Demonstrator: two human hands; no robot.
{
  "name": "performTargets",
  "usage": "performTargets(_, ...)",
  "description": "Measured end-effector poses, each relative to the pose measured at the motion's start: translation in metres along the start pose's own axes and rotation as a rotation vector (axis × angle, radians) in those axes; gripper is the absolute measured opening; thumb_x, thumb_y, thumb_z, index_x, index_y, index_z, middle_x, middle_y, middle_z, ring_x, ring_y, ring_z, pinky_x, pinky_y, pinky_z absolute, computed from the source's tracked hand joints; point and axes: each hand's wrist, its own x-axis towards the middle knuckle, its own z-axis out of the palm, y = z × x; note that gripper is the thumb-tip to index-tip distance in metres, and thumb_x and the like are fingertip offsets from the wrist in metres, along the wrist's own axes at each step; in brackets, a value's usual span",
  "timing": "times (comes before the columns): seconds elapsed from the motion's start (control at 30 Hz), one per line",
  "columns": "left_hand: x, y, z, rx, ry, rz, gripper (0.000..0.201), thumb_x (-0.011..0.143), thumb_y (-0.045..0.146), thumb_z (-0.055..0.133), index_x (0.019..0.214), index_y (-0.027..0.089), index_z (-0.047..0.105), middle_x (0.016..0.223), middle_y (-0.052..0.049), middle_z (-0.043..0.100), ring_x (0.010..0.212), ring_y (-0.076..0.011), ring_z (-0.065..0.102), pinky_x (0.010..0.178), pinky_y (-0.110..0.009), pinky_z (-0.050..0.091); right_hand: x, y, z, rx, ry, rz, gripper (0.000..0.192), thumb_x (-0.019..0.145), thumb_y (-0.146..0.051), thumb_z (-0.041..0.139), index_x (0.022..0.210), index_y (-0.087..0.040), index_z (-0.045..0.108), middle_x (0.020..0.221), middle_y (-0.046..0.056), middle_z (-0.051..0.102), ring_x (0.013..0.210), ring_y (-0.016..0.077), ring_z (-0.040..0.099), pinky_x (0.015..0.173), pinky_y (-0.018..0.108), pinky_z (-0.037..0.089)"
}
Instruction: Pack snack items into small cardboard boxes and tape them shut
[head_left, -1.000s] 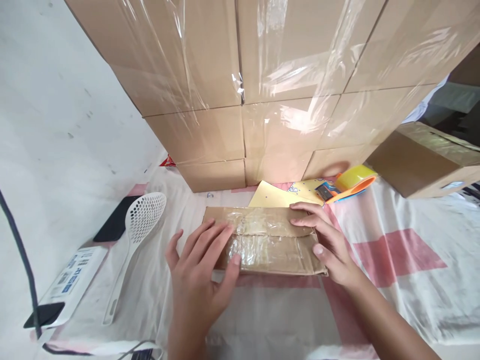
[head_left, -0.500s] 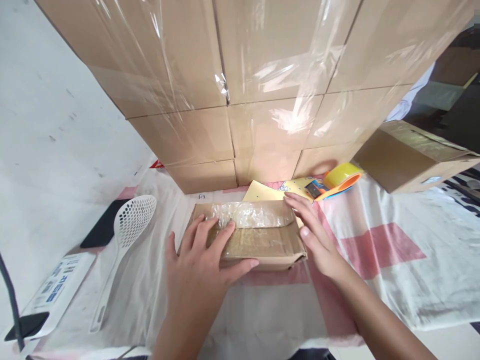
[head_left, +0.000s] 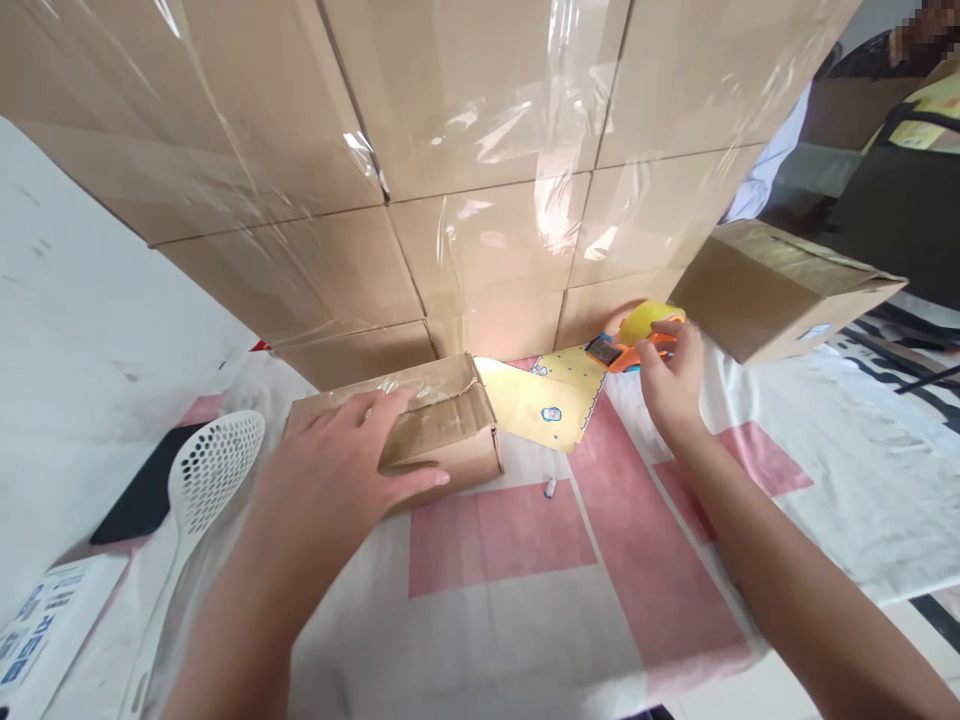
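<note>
A small cardboard box [head_left: 450, 440] with clear tape along its top lies on the cloth, turned at a slant. My left hand [head_left: 330, 480] rests over its near left part, fingers and thumb spread; some fingertips are blurred. At the foot of the stacked cartons, my right hand [head_left: 675, 380] has its fingers closed on an orange tape dispenser [head_left: 615, 352] that carries a yellow roll. Beneath and beside the dispenser are yellow printed papers [head_left: 536, 400], partly covered. A tiny whitish scrap [head_left: 550, 488] lies in front of them.
Film-wrapped cartons [head_left: 487, 240] rise as a wall behind. Another cardboard box [head_left: 780, 290] stands at right. On the left are a white slotted skimmer [head_left: 214, 470], a dark flat object [head_left: 146, 490] and a white power strip-like piece [head_left: 60, 620]. A pink-and-white cloth [head_left: 510, 650] covers the table.
The small box has shifted left and turned, with my left hand on it. My right hand has left the box and taken hold of the tape dispenser. The view has swung right.
</note>
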Motion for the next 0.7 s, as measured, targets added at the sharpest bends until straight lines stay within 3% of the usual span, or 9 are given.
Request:
performTargets(0.13, -0.003, 0.03, 0.018, 0.136, 0.076, -0.076, 0.079, 0.082, 0.072, 0.063, 0.135, 0.014, 0.06, 0.119, -0.022, 0.069, 0.108, -0.0455, 0.063, 0.092, -0.056, 0.044, -0.015, 0.013, 0.0, -0.056, -0.039, -0.041, 0.018, 0.082, -0.031, 0.061, 0.099, -0.024, 0.06, 0.111, 0.007, 0.06, 0.095, 0.0234, 0.061, 0.085, 0.045, 0.052)
performTargets(0.3, -0.011, 0.035, 0.029, 0.122, 0.153, -0.078, 0.076, 0.079, 0.073, 0.065, 0.13, 0.016, 0.064, 0.122, -0.021, 0.067, 0.109, -0.0447, 0.062, 0.095, -0.055, 0.043, -0.013, 0.019, 0.002, -0.071, -0.002, -0.049, 0.024, 0.078, -0.028, 0.063, 0.101, -0.023, 0.058, 0.107, 0.006, 0.057, 0.094, 0.0233, 0.059, 0.089, 0.047, 0.051)
performTargets(0.37, -0.011, 0.033, 0.029, 0.125, 0.158, -0.076, 0.077, 0.08, 0.074, 0.064, 0.129, 0.015, 0.063, 0.122, -0.022, 0.067, 0.108, -0.0451, 0.062, 0.095, -0.056, 0.043, -0.01, 0.023, 0.003, -0.013, 0.072, 0.022, 0.031, 0.075, -0.028, 0.066, 0.104, -0.025, 0.055, 0.111, 0.007, 0.056, 0.1, 0.025, 0.06, 0.092, 0.049, 0.052)
performTargets(0.47, -0.011, 0.032, 0.028, 0.113, 0.151, -0.081, 0.075, 0.081, 0.072, 0.064, 0.132, 0.017, 0.062, 0.122, -0.021, 0.066, 0.111, -0.0454, 0.061, 0.097, -0.057, 0.042, -0.002, 0.031, 0.003, 0.186, 0.123, 0.258, 0.03, 0.075, -0.031, 0.068, 0.099, -0.026, 0.051, 0.105, 0.007, 0.06, 0.099, 0.0276, 0.064, 0.087, 0.051, 0.056)
performTargets(0.53, -0.012, 0.032, 0.028, 0.097, 0.146, -0.082, 0.075, 0.081, 0.071, 0.066, 0.134, 0.018, 0.06, 0.123, -0.02, 0.066, 0.112, -0.0452, 0.061, 0.099, -0.058, 0.041, 0.007, 0.037, 0.001, 0.287, 0.051, 0.33, 0.022, 0.078, -0.033, 0.067, 0.093, -0.026, 0.053, 0.094, 0.006, 0.064, 0.091, 0.0289, 0.067, 0.082, 0.052, 0.058)
performTargets(0.6, -0.013, 0.032, 0.029, 0.094, 0.146, -0.081, 0.075, 0.081, 0.07, 0.066, 0.135, 0.018, 0.06, 0.124, -0.02, 0.065, 0.114, -0.0456, 0.06, 0.101, -0.059, 0.04, 0.018, 0.041, -0.001, 0.325, -0.026, 0.289, 0.013, 0.08, -0.035, 0.064, 0.086, -0.025, 0.058, 0.087, 0.006, 0.067, 0.087, 0.0294, 0.069, 0.083, 0.052, 0.058)
performTargets(0.7, -0.013, 0.03, 0.031, 0.106, 0.156, -0.076, 0.076, 0.082, 0.072, 0.064, 0.134, 0.017, 0.061, 0.125, -0.022, 0.064, 0.114, -0.0469, 0.06, 0.098, -0.059, 0.042, 0.031, 0.043, 0.0, 0.379, -0.106, 0.225, 0.015, 0.08, -0.04, 0.065, 0.08, -0.025, 0.063, 0.085, 0.006, 0.07, 0.089, 0.0294, 0.071, 0.086, 0.051, 0.059)
